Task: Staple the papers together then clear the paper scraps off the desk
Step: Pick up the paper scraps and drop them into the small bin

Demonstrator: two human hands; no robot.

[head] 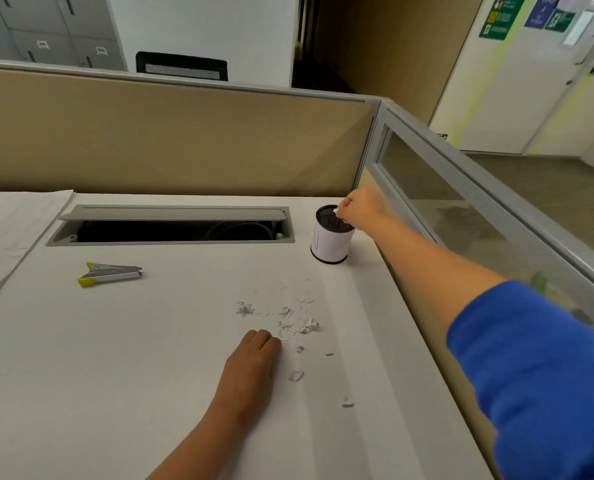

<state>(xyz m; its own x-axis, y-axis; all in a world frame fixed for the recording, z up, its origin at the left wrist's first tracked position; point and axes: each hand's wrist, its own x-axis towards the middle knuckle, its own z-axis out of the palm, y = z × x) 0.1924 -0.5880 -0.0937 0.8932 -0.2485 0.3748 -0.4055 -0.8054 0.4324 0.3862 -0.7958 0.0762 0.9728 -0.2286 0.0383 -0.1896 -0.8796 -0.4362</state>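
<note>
A small black mesh cup point(330, 242) wrapped in white paper stands at the desk's far right corner. My right hand point(359, 207) hovers over its rim, fingers pinched on a small white paper scrap. My left hand point(252, 358) rests on the desk with its fingers curled under, just left of a scatter of loose staples point(245, 309) and torn paper scraps point(309, 325). More scraps lie nearer me, one of them point(347, 403) close to the desk's right side. A stack of papers point(8, 233) lies at the far left. A yellow and silver stapler point(110, 273) lies open on the desk.
An open cable tray point(171, 226) with a raised grey lid is cut into the desk's back. Beige partition walls point(171, 143) close the back, and a glass-panelled divider point(461, 202) runs along the right edge.
</note>
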